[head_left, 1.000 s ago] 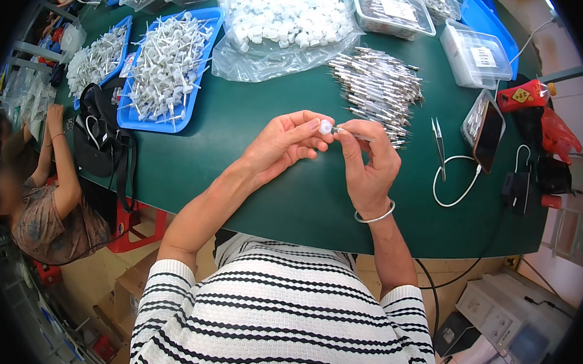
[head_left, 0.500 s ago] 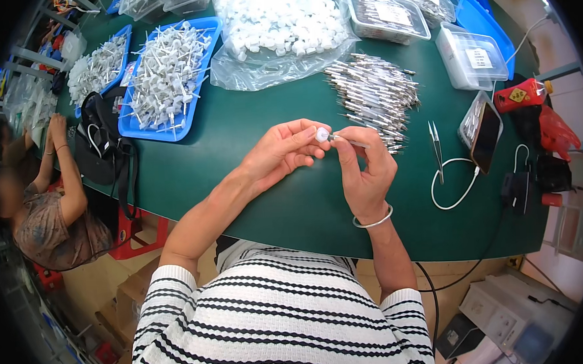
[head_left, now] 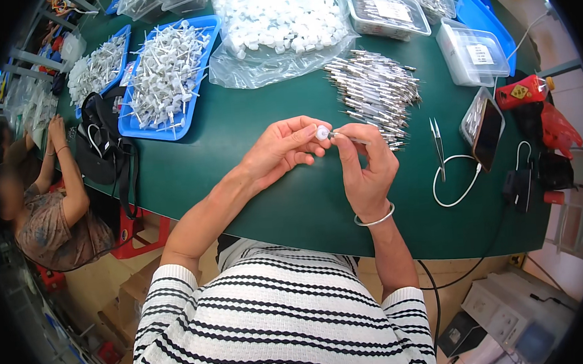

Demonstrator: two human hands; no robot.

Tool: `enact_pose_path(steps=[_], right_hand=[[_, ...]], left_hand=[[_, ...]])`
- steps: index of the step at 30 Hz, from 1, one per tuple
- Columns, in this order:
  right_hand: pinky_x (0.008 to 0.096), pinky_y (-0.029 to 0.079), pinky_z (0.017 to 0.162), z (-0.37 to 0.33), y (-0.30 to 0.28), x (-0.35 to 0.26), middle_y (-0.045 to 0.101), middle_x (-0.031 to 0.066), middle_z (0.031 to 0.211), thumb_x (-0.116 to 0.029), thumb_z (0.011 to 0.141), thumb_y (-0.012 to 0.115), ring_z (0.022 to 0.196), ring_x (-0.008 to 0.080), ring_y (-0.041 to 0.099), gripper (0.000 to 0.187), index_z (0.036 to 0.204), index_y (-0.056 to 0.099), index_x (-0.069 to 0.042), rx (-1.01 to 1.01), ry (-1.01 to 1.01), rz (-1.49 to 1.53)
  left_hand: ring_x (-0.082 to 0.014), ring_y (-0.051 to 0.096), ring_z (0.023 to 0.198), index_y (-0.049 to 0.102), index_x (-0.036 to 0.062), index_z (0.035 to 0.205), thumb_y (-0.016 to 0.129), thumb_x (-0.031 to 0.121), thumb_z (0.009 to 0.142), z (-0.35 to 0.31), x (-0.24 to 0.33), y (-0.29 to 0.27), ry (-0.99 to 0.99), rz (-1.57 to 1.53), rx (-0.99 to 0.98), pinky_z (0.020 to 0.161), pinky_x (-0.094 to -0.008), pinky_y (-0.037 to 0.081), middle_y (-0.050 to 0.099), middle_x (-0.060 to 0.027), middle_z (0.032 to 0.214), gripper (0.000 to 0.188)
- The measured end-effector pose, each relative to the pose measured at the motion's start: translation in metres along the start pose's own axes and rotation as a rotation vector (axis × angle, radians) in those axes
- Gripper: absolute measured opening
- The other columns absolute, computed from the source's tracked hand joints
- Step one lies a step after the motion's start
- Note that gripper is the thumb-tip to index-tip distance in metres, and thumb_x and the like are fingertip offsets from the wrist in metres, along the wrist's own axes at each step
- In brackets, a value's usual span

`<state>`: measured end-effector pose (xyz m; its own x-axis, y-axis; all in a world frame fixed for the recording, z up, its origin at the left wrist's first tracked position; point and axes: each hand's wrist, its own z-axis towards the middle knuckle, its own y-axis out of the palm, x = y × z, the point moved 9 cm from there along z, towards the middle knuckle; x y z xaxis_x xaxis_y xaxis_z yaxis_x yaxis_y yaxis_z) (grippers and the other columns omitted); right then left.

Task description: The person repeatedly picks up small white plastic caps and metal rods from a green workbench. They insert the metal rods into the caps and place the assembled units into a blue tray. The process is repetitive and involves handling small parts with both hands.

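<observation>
A small round white plastic cap [head_left: 322, 133] is pinched between the thumb and fingers of my left hand [head_left: 282, 147]. My right hand [head_left: 370, 171], with a bangle at its wrist, grips a thin metal pin [head_left: 332, 135] by its shaft. The pin's end meets the cap; how deep it sits I cannot tell. Just beyond my right hand lies a pile of similar slim metal pins [head_left: 374, 92]. Farther back, an open clear plastic bag [head_left: 250, 76] holds many loose white caps [head_left: 290, 30].
At left, a blue tray [head_left: 149, 133] holds capped pins, beside a black bag [head_left: 98, 149]. On the right are tweezers [head_left: 437, 145], a phone [head_left: 488, 139] on a white cable, a clear box [head_left: 464, 57] and a red bottle [head_left: 523, 93]. Another person [head_left: 52, 214] sits at far left.
Both hands keep nearly the same place and grip on cap and pin. The right hand's fingers shift very slightly, and the view moves a little.
</observation>
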<state>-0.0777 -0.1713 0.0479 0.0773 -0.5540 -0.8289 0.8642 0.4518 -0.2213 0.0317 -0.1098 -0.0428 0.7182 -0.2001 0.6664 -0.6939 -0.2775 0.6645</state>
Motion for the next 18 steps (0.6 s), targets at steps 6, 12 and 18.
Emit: enact_pose_path(steps=[6, 12, 18], right_hand=[[0.0271, 0.052, 0.061, 0.0007, 0.0013, -0.0011, 0.062, 0.0087, 0.083, 0.001, 0.083, 0.065, 0.069, 0.0182, 0.062, 0.011, 0.091, 0.058, 0.000, -0.013, -0.014, -0.002], [0.0273, 0.052, 0.060, 0.0004, 0.0012, -0.0025, 0.062, 0.0086, 0.083, 0.002, 0.083, 0.065, 0.068, 0.0183, 0.062, 0.011, 0.091, 0.058, 0.000, -0.016, -0.020, -0.002], [0.0272, 0.052, 0.060, 0.0009, 0.0012, -0.0029, 0.062, 0.0084, 0.082, 0.001, 0.083, 0.065, 0.068, 0.0187, 0.063, 0.010, 0.090, 0.058, 0.000, -0.022, -0.034, -0.020]], left_hand=[[-0.0085, 0.061, 0.078, 0.059, 0.0000, 0.111, 0.055, 0.020, 0.094, -0.0003, 0.0004, -0.0011, 0.008, 0.006, -0.010, 0.064, -0.0179, 0.052, 0.063, -0.0052, 0.092, 0.026], [-0.0089, 0.062, 0.079, 0.059, -0.0001, 0.112, 0.056, 0.020, 0.094, 0.0007, 0.0003, -0.0020, 0.015, 0.022, -0.025, 0.065, -0.0185, 0.053, 0.065, -0.0062, 0.092, 0.027], [-0.0081, 0.061, 0.076, 0.059, -0.0012, 0.111, 0.055, 0.018, 0.095, 0.0000, 0.0012, -0.0016, 0.014, 0.050, 0.003, 0.061, -0.0173, 0.052, 0.063, -0.0043, 0.090, 0.026]])
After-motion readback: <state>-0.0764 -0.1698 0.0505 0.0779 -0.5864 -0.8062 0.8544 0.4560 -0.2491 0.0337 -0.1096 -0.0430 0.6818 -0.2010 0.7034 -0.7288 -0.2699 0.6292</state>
